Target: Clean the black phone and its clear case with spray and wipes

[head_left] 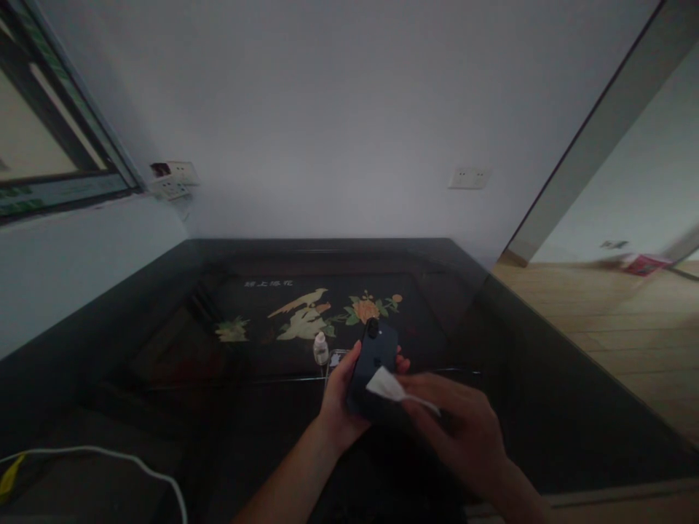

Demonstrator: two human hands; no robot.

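My left hand [339, 400] is wrapped round a dark smartphone [376, 349], whose back and camera lenses face up at me. Between the fingers of my right hand [464, 418] is a white cloth [386, 383], pinched and held over the lower part of the phone's back. Whether the cloth touches the phone I cannot tell. Just left of the phone, a small clear bottle with a white cap [320, 351] stands on the dark table. Beside it lies a flat, pale-edged object [336, 358], partly hidden behind my left hand.
The glossy black table [262, 407] bears a bird and flower picture [306, 313]. A white cable [125, 456] curves across the lower left. Sockets [470, 177] are on the wall behind. At right, a pink box [646, 264] lies on the wooden floor.
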